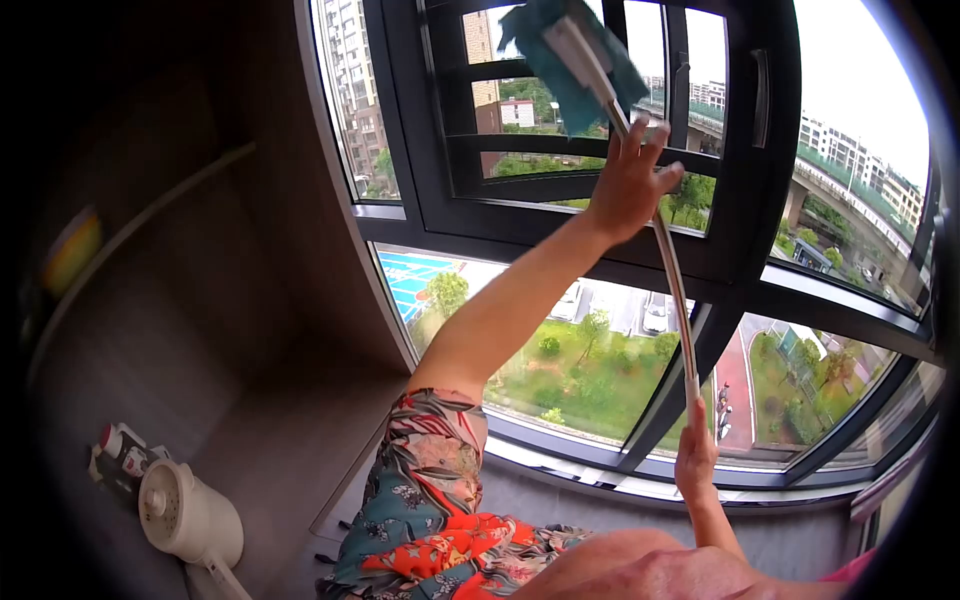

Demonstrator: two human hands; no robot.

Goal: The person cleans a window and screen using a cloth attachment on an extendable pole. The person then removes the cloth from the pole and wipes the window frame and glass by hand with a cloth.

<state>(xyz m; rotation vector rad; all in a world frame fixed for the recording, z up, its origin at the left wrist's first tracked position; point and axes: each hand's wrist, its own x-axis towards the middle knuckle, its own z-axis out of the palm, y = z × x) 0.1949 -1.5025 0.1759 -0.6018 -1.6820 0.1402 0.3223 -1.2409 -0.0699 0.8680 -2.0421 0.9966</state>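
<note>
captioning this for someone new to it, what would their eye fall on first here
Probably the teal cloth on the end of a long pole, held up before the dark window frame at top centre. Next might come the floral garment with its bright red patches, bottom centre. The cream pot at lower left also stands out against its dark surroundings.

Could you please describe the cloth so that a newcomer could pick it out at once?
Start at the large black window frame, then find the shiny pole slanting up across it. The cloth is at the pole's upper end, its dark teal colour setting it apart from both.
</note>
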